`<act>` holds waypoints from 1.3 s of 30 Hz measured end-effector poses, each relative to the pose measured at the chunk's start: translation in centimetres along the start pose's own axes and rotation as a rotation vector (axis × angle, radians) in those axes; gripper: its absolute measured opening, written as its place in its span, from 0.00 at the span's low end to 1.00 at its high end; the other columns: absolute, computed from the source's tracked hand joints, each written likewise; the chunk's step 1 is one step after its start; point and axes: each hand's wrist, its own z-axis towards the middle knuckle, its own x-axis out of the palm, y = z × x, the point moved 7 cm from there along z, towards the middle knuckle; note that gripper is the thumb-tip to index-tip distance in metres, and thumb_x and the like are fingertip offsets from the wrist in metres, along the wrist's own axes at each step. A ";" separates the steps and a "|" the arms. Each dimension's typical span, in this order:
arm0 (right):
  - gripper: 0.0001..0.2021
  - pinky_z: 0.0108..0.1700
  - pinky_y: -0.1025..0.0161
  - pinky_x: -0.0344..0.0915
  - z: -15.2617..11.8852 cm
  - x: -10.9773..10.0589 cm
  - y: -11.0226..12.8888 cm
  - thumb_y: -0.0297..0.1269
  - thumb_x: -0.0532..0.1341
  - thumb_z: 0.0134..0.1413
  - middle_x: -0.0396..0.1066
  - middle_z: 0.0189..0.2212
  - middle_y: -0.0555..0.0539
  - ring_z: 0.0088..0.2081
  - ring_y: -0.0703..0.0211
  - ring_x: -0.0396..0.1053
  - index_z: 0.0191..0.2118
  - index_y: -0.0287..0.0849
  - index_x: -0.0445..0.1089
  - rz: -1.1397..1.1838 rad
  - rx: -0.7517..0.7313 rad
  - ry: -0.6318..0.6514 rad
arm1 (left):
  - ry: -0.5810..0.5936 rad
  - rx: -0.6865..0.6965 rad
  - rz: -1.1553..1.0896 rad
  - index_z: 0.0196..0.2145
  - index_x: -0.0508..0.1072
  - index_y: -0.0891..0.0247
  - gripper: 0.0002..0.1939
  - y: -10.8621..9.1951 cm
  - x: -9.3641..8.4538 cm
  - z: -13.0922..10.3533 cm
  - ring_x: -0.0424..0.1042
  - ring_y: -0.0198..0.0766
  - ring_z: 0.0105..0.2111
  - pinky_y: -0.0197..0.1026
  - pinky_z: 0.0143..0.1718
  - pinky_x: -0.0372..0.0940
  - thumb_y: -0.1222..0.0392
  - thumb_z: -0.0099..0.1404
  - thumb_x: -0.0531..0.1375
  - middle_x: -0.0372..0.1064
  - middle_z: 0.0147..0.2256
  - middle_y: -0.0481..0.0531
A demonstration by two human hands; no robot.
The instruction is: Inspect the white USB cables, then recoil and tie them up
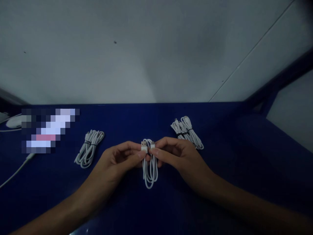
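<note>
A coiled white USB cable [149,176] is held up between both hands over the blue table, its loops hanging down. My left hand [119,156] pinches it at the flat USB plug, thumb in front. Opposite, my right hand [177,153] grips the same coil by its smaller plug, which stands beside the first. Both plugs point away from me. The fingers behind the coil are partly hidden.
On the blue table [137,209], tied white cables [89,148] lie to the left and more tied cables [187,132] lie behind my right hand. At far left is a blurred-out bright device [52,130] with a white cord [14,174]. A pale wall [127,65] rises behind.
</note>
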 end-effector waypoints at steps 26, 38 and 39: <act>0.10 0.45 0.58 0.77 0.0 0.0 -0.1 0.46 0.72 0.68 0.82 0.37 0.49 0.38 0.59 0.79 0.36 0.47 0.82 -0.006 0.010 -0.004 | -0.006 -0.001 -0.002 0.51 0.85 0.61 0.09 0.0 0.0 0.0 0.86 0.47 0.45 0.44 0.50 0.74 0.60 0.76 0.66 0.87 0.46 0.58; 0.08 0.47 0.57 0.77 0.0 -0.1 -0.1 0.43 0.70 0.70 0.82 0.37 0.49 0.39 0.58 0.80 0.38 0.48 0.83 -0.017 0.001 0.005 | 0.000 0.008 -0.009 0.50 0.85 0.60 0.08 -0.2 0.2 0.0 0.86 0.47 0.45 0.44 0.50 0.74 0.61 0.75 0.67 0.87 0.45 0.58; 0.08 0.47 0.58 0.77 0.0 -0.1 -0.1 0.43 0.70 0.70 0.82 0.36 0.49 0.39 0.59 0.79 0.38 0.48 0.83 -0.014 0.000 0.005 | -0.005 0.000 -0.008 0.50 0.85 0.60 0.08 -0.2 0.2 0.0 0.86 0.47 0.45 0.44 0.50 0.74 0.62 0.76 0.67 0.87 0.46 0.58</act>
